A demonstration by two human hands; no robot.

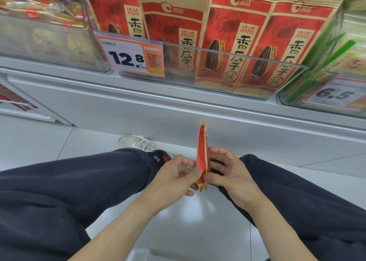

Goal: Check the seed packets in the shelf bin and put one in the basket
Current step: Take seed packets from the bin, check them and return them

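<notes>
both hands, left hand (175,176) and right hand (227,173), grip one red seed packet (202,157) edge-on, upright, pinched between them below the shelf bin (198,50) of matching packets.

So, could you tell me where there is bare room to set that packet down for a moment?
Bare floor lies between the knees, below both hands holding the packet. More floor lies left of the shoe. The bin is crowded: packets stand across its whole width, with a price tag on its front.
</notes>
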